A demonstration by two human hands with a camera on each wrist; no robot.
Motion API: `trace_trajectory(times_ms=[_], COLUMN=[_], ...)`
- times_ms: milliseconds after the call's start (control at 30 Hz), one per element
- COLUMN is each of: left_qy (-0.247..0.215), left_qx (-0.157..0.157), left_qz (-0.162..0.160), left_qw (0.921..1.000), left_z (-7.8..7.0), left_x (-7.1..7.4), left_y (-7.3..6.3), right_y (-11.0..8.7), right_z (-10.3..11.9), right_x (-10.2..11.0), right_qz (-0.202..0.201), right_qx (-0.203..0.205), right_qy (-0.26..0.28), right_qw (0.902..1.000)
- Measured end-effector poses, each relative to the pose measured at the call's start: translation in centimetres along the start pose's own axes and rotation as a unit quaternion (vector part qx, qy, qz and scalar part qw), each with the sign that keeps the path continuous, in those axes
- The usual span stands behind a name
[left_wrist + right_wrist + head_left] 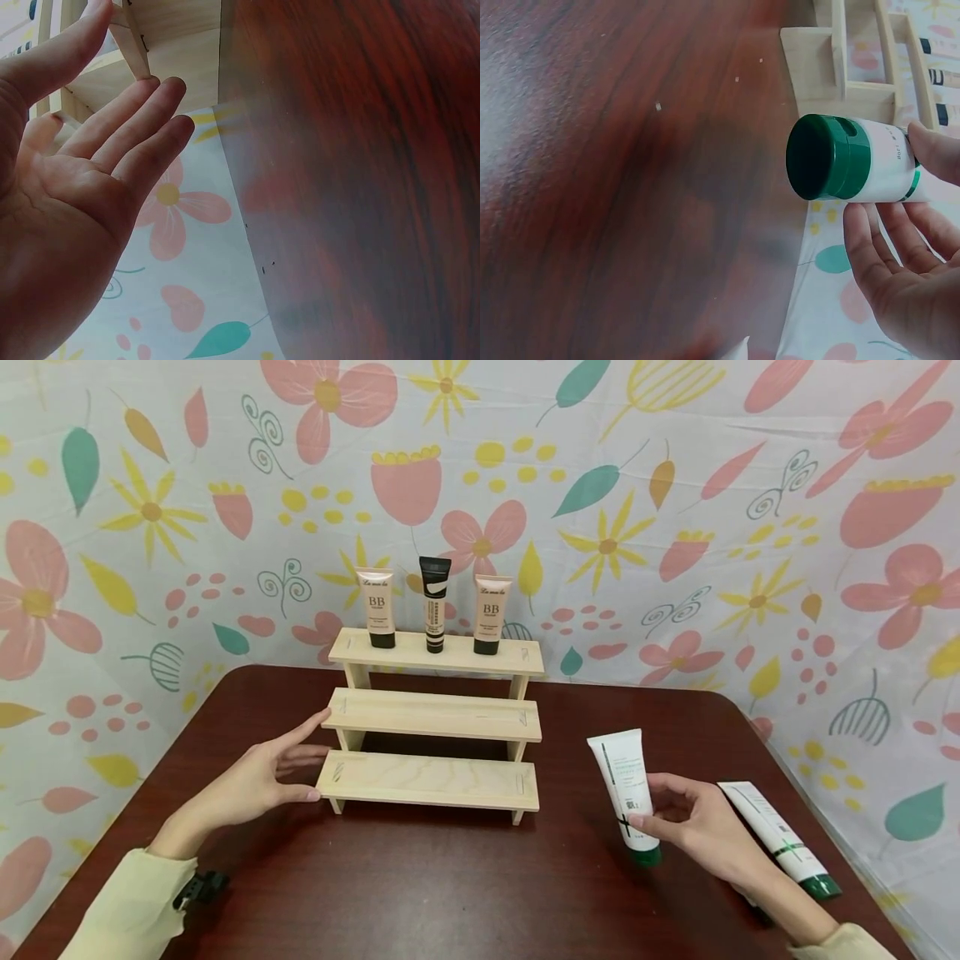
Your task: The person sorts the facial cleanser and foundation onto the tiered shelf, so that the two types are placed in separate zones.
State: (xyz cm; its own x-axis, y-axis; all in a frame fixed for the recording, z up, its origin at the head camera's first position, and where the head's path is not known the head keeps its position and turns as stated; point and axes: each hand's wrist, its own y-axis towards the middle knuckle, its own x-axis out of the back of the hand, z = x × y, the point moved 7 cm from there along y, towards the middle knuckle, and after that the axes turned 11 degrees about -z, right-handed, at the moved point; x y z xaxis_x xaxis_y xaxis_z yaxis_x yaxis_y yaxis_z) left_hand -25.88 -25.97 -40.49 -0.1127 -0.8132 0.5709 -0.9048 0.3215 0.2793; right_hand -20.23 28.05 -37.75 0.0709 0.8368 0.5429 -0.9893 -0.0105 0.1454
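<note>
1. White tube point(625, 777), green cap point(647, 857) lowermost, is pinched between the thumb and fingers of the right hand point(701, 831) over the right side of the tabletop point(450, 889), in the head view. It tilts, flat end leaning toward the wooden rack point(431, 782), and appears lifted. The low grip probably suits the firmer, rounder part of the body. The left hand point(251, 781), fingers loosely extended, is at the rack's left end, perhaps to steady light wood. A BB tube point(380, 607), a black tube point(434, 610) and a second BB tube point(492, 610) stand on the top step, their caps likely serving as flat bases. A spare tube point(783, 835) lies beside the right hand, near the tabletop's right edge. Open tabletop separates the held tube from the rack; both lower steps offer room along their length.

2. Left wrist view: the fingers reach out, slightly parted and gripping nothing; a fingertip appears to touch the rack's end. The tabletop's edge runs close by, floral cloth point(180, 262) beyond it.

3. Right wrist view: thumb and fingers take opposite sides of the tube, leaving its cap free, probably for standing it. The tabletop's edge passes behind the cap; the rack's near corner sits above.
</note>
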Motion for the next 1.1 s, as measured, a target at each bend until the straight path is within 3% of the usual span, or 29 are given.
trace_trajectory(times_ms=[333,1100], left_qy=[0.001,-0.003], left_qx=[0.004,0.003], left_qz=[0.000,-0.001], left_qw=[1.0000,1.0000], left_z=[0.1,-0.1], left_x=[-0.1,0.0], left_y=[-0.1,0.0], right_y=[0.2,2.6], right_z=[2.4,7.6], right_x=[-1.0,-4.0], right_qz=[-0.031,-0.100], right_qx=[0.077,0.118], right_qy=[0.003,0.068], right_qw=[0.9966,0.9856])
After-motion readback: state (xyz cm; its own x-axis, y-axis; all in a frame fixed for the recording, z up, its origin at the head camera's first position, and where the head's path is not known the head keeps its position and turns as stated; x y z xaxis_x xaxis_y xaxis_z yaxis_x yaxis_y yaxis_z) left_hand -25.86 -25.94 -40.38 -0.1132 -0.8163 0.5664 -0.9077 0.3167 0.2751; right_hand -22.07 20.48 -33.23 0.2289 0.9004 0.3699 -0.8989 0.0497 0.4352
